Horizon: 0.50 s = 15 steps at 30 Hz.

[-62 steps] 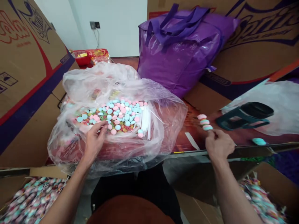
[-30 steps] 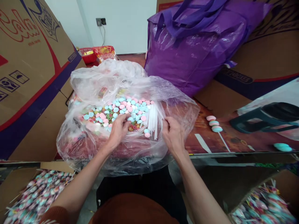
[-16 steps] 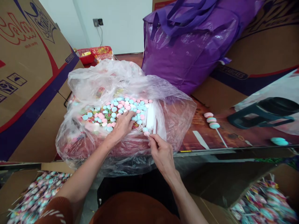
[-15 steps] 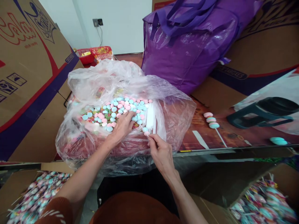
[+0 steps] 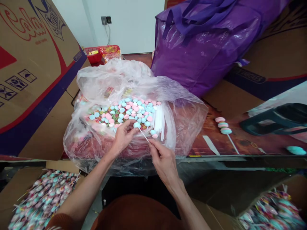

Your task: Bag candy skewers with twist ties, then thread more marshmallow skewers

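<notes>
A clear plastic bag point(image 5: 184, 111) lies open before me, full of pink and blue round candies point(image 5: 129, 110), with a bundle of white sticks point(image 5: 159, 123) at its right side. My left hand point(image 5: 123, 135) pinches a blue candy point(image 5: 137, 125) at the near edge of the heap. My right hand point(image 5: 163, 158) pinches a thin white stick point(image 5: 144, 135) whose tip meets that blue candy. A finished skewer point(image 5: 223, 126) of three candies lies on the reddish table point(image 5: 240, 140) to the right.
Large cardboard boxes point(image 5: 28, 73) stand at left and far right. A purple bag point(image 5: 203, 44) sits behind the candy. A dark teal tool point(image 5: 275, 119) and a blue candy point(image 5: 296, 150) rest at right. Boxes of wrapped lollipops point(image 5: 40, 199) lie low on both sides.
My right hand put the finished skewer on the table, reached to the stick bundle and drew out one stick. My left hand picked a blue candy and brought it to the stick's tip.
</notes>
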Tool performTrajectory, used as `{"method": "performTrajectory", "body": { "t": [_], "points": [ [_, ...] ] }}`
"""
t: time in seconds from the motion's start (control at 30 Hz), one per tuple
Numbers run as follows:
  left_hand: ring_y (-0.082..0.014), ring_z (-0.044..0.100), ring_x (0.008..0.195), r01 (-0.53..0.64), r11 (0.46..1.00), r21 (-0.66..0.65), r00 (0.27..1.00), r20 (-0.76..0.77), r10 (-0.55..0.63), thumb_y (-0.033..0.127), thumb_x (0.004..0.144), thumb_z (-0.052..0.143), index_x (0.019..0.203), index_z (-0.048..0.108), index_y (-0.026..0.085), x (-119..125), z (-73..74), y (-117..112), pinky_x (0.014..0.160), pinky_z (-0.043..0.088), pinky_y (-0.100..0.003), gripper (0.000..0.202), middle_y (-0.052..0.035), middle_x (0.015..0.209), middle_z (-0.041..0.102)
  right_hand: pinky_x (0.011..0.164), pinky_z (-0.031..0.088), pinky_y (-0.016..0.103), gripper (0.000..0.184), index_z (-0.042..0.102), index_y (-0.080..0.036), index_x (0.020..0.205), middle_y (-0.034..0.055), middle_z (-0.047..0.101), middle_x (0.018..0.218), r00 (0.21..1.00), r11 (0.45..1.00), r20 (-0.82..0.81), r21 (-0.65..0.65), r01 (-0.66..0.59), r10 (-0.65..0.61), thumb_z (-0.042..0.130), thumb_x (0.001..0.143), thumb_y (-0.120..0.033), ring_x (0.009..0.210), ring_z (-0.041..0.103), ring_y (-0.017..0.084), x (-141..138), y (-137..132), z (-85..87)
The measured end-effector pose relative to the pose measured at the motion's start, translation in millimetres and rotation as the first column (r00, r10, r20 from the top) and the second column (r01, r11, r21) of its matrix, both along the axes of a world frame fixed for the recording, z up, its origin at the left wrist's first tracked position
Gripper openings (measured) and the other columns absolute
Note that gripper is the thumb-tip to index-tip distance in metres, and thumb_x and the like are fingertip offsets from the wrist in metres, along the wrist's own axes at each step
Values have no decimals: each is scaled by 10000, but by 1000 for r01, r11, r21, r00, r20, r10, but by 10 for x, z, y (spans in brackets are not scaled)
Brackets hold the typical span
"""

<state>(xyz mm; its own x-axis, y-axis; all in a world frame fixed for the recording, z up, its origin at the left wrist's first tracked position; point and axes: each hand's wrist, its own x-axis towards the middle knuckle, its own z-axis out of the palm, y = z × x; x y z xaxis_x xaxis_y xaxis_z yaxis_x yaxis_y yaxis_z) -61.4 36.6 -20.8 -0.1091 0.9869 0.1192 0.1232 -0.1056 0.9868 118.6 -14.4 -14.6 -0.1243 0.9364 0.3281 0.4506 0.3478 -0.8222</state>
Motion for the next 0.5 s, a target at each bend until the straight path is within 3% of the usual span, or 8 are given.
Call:
{"method": "performTrajectory", "body": {
  "t": [0.2,0.37,0.5],
  "points": [
    [-166,669,764,-37,999,-2,999,-41,37,223,778,685,1048,708,148,-19,-95,-39,704,517,-261,281,-47,876,734,793,549,295,312,756,-173,1034,76,797,968,998,1000,65,-28,-9,11,455,962,-213,866,752,221,-23,-13,57],
    [-197,689,872,-47,993,110,957,-281,77,177,827,655,1073,752,178,-34,-119,-136,789,537,-296,264,-73,988,766,725,526,319,334,769,-169,993,72,783,825,979,992,203,-129,-4,30,441,928,-174,732,731,233,-56,-22,128],
    [-204,691,919,-33,982,185,909,-403,107,164,878,613,1101,755,187,-40,-85,-230,830,543,-315,266,-84,1030,763,681,511,314,329,767,-171,953,83,771,787,974,996,225,-91,6,15,440,912,-168,704,714,237,-108,-21,113]
  ]
}}
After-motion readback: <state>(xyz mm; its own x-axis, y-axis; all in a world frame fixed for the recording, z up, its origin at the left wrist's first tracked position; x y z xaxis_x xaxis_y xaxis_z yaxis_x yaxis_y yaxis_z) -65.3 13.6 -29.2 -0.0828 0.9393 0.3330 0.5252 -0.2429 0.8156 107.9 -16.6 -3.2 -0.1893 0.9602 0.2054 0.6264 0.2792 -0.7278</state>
